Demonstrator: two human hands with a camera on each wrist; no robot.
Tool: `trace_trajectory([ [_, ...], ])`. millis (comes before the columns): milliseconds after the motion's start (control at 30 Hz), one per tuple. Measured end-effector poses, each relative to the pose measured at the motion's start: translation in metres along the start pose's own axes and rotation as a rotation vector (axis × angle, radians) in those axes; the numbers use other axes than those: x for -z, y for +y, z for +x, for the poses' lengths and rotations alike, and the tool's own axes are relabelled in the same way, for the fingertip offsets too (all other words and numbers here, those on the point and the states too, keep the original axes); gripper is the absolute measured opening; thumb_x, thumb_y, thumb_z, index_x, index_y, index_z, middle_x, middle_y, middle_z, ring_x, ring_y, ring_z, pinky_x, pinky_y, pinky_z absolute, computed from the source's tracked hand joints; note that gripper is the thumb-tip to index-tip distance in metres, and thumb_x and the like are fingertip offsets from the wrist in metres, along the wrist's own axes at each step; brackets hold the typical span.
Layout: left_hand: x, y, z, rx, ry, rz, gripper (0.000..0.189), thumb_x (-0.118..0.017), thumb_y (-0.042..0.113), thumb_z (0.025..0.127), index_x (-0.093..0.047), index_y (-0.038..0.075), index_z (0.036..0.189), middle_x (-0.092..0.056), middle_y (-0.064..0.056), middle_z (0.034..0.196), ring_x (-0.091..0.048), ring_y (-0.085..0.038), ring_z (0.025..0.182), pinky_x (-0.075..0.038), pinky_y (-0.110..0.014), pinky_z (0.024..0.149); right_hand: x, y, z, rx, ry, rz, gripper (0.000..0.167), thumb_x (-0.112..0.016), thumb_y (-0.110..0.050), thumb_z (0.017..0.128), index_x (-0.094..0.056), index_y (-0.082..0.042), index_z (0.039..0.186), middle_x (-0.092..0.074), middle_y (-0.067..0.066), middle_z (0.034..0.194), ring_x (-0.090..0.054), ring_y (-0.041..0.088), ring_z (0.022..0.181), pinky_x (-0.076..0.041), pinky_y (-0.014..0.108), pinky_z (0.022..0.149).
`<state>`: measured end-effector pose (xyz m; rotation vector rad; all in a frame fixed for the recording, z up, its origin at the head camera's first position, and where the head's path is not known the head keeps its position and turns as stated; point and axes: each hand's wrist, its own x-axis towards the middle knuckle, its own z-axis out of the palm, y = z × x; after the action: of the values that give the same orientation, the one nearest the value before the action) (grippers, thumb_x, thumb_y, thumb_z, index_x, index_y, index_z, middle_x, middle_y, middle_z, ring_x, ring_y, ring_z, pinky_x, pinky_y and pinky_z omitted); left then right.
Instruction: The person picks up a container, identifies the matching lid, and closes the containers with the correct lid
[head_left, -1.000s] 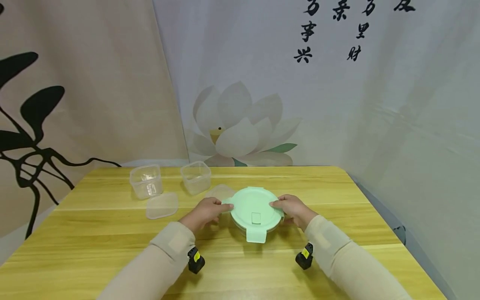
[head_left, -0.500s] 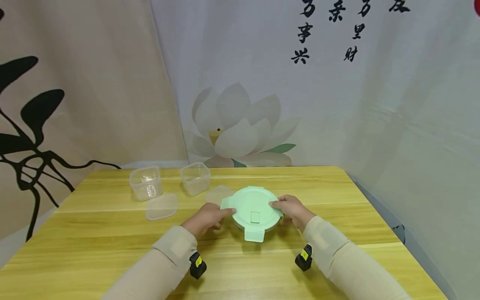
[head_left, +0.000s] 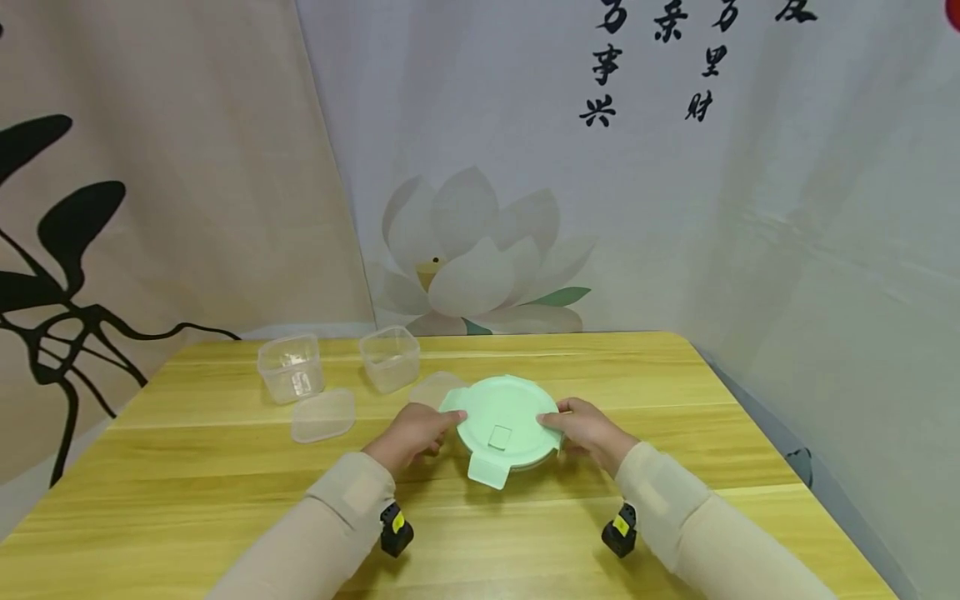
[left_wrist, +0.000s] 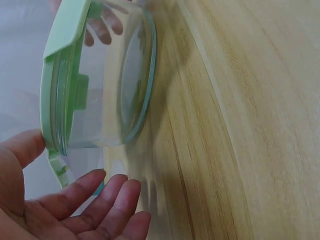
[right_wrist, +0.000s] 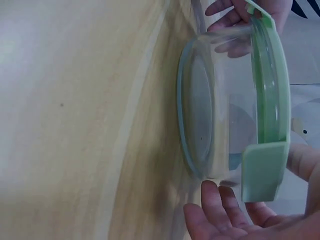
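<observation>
A round glass food container with a light green lid sits upright on the table between my hands. Its front flap and left flap stick outward. My left hand is at the left side, its thumb on the lid's edge and its other fingers relaxed, apart from the glass. My right hand holds the opposite side, thumb on top of the lid; its fingertips come right at the lower glass wall. The glass shows no contents.
Two clear square tubs stand at the back left of the wooden table. Two translucent lids lie near them, one partly hidden behind the green lid. A printed cloth backdrop hangs behind the table.
The container has turned clockwise as seen from above, its front flap swinging left. My right hand has come slightly nearer to me, while my left thumb has shifted a little on the rim.
</observation>
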<state>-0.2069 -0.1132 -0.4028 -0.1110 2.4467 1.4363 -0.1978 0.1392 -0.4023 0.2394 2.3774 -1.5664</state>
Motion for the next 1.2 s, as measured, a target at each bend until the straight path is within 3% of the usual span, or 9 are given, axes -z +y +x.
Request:
trace_trajectory([
  [100,0.0004,-0.0006,0.0009,-0.026,-0.001,-0.019,0.047,-0.064,0.037,0.092,-0.039,0.015,0.058,-0.041,0.001,0.056,-0.041,-0.015,0.053,-0.029,-0.026,0.047,-0.0009,0.0017,-0.0019,0.001,-0.006,0.021,0.046,-0.062,-0.027,0.095,-0.05,0.002,0.128,-0.056,0.015,0.118,-0.055,0.028,0.104,-0.048,0.044,0.085],
  [167,0.0008,-0.0005,0.001,-0.046,0.001,-0.033,0.041,-0.064,0.035,0.092,-0.046,0.01,0.065,-0.038,0.001,0.054,-0.035,-0.014,0.05,-0.029,-0.027,0.047,-0.0015,0.0031,-0.0032,0.007,-0.012,0.031,0.047,-0.062,-0.027,0.095,-0.049,0.002,0.13,-0.056,0.016,0.121,-0.056,0.028,0.107,-0.049,0.045,0.087],
  [267,0.0017,-0.0009,0.0012,-0.071,0.011,-0.049,0.038,-0.064,0.033,0.093,-0.057,-0.004,0.1,-0.036,0.001,0.054,-0.028,-0.013,0.047,-0.03,-0.029,0.047,-0.002,0.005,-0.0046,0.005,-0.01,0.044,0.047,-0.063,-0.026,0.094,-0.049,0.001,0.13,-0.056,0.016,0.122,-0.058,0.028,0.107,-0.05,0.045,0.088],
  [333,0.0019,-0.001,0.0019,-0.075,0.025,-0.053,0.057,-0.065,0.032,0.092,-0.047,-0.009,0.127,-0.045,-0.003,0.063,-0.037,-0.015,0.052,-0.036,-0.031,0.052,-0.002,0.0057,-0.005,0.006,-0.009,0.045,0.047,-0.063,-0.026,0.094,-0.049,0.0,0.13,-0.056,0.016,0.122,-0.058,0.028,0.106,-0.051,0.044,0.086],
  [400,0.0021,-0.0016,0.003,-0.08,0.034,-0.05,0.067,-0.066,0.032,0.091,-0.039,-0.009,0.137,-0.056,-0.01,0.079,-0.05,-0.02,0.062,-0.044,-0.035,0.059,-0.0018,0.0059,-0.0049,0.008,-0.011,0.042,0.048,-0.064,-0.026,0.094,-0.049,0.0,0.131,-0.056,0.016,0.122,-0.059,0.028,0.104,-0.051,0.043,0.084],
  [533,0.0024,-0.0015,0.0045,-0.113,0.028,-0.044,0.068,-0.066,0.028,0.092,-0.036,-0.008,0.142,-0.055,-0.024,0.122,-0.062,-0.036,0.097,-0.052,-0.046,0.082,-0.0012,0.0064,-0.0039,0.012,-0.024,0.034,0.049,-0.064,-0.027,0.093,-0.049,-0.001,0.131,-0.056,0.015,0.12,-0.06,0.026,0.1,-0.053,0.041,0.081],
  [733,0.0032,0.0025,0.0039,-0.15,-0.009,-0.009,0.06,-0.064,0.022,0.094,-0.039,-0.006,0.141,-0.057,-0.023,0.12,-0.06,-0.037,0.103,-0.052,-0.048,0.083,0.0004,0.0081,-0.0007,0.008,-0.043,0.024,0.046,-0.064,-0.026,0.094,-0.05,-0.002,0.13,-0.057,0.014,0.118,-0.06,0.024,0.097,-0.053,0.043,0.082],
  [1000,0.0035,0.0059,0.003,-0.16,-0.037,0.022,0.054,-0.06,0.021,0.096,-0.043,-0.009,0.137,-0.051,-0.025,0.134,-0.058,-0.036,0.11,-0.052,-0.046,0.086,0.0021,0.0077,0.0002,0.006,-0.054,0.034,0.047,-0.064,-0.026,0.094,-0.049,-0.003,0.132,-0.057,0.014,0.117,-0.061,0.023,0.093,-0.054,0.042,0.08],
  [1200,0.0037,0.0043,0.0028,-0.128,-0.091,0.013,0.053,-0.056,0.023,0.099,-0.042,-0.009,0.139,-0.049,-0.025,0.136,-0.06,-0.036,0.101,-0.05,-0.046,0.085,0.0017,0.0067,0.0005,0.002,-0.053,0.028,0.046,-0.064,-0.025,0.094,-0.05,-0.002,0.132,-0.058,0.014,0.117,-0.062,0.023,0.093,-0.054,0.043,0.081],
])
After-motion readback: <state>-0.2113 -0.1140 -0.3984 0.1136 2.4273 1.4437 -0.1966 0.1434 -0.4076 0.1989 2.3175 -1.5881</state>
